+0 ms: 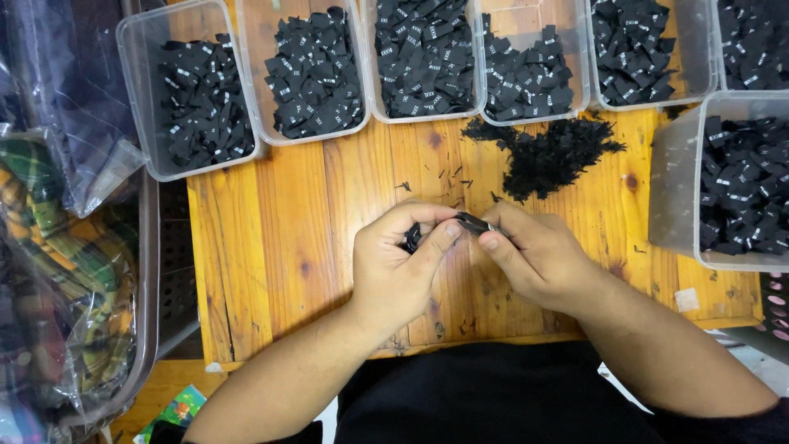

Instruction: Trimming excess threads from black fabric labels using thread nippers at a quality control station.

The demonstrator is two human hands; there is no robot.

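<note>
Over the middle of a wooden bench [271, 247], the person's left hand [399, 263] and right hand [530, 255] meet, sharing a small black label [470, 222] held between them just above the boards. The left hand is clenched around a little bunch of black pieces [411, 238], with its thumb pressed forward against the label's near end, so the bunch stays tucked in the palm while the fingertips stay free to work. The right hand grasps the label's other end between thumb and forefinger, and a narrow glint there may be a small tool or blade, though it is too small to tell. Both hands sit close to the body, likely so the tiny piece can be seen and steadied. Just beyond them lies a heap of black scraps [546, 152], near enough for trimmings to fall onto, with stray bits scattered over the wood around it. Along the far edge stands a row of clear plastic tubs [136, 49], each filled with folded black labels bearing small white marks, apparently kept apart by kind, and another tub [670, 189] stands at the right edge within easy reach. To the left, beside the bench, plaid cloth in clear bags [57, 271] is piled in a bin.
</note>
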